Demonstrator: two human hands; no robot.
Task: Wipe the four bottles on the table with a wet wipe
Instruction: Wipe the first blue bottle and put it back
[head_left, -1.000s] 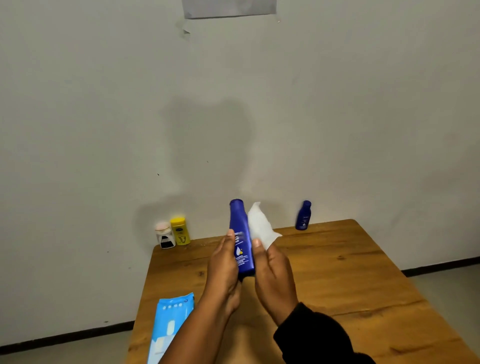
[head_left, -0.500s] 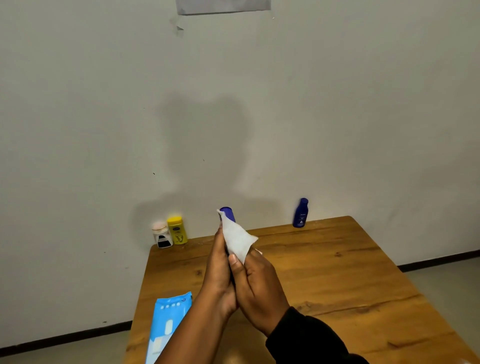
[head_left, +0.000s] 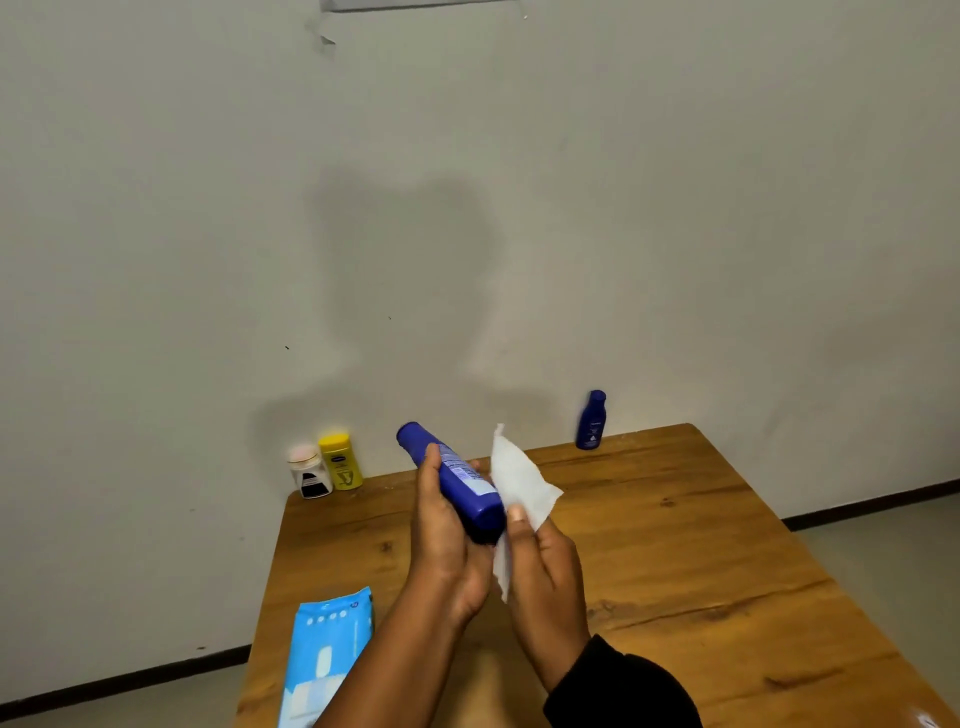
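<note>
Bearings are given with the hands at the dial centre and 12 o'clock toward the wall.

Left hand (head_left: 447, 545): grasps the large blue bottle (head_left: 457, 480), thumb laid on the near face and fingers curled round the back. The bottle is held above the table (head_left: 701, 545), tilted, with its upper end toward 11 o'clock and its lower end toward 5 o'clock.

Right hand (head_left: 545, 577): pinches the wet wipe (head_left: 519, 483) between thumb and fingers. The wipe stands up along the bottle's right flank and meets it near the lower end. A narrow strip of it hangs down between the two hands. A dark sleeve (head_left: 623, 686) covers the right forearm.

Far edge, 12 o'clock: the table butts against the wall (head_left: 675, 208).
- Small blue bottle (head_left: 591, 421): upright at 1 o'clock, at the far edge, well apart from the hands.
- Yellow bottle (head_left: 340, 462) and white bottle (head_left: 310, 473): upright at 10 o'clock in the far left corner, just beside each other, the white one nearer the corner.

Left edge, 7 o'clock: the light blue wipe pack (head_left: 327, 660) lies flat just inside the edge, near the left forearm.

Open room: bare wood runs from the hands out to the right edge, from 2 o'clock round to 5 o'clock. A narrower bare strip lies between the hands and the far edge, between the corner pair and the small blue bottle.
</note>
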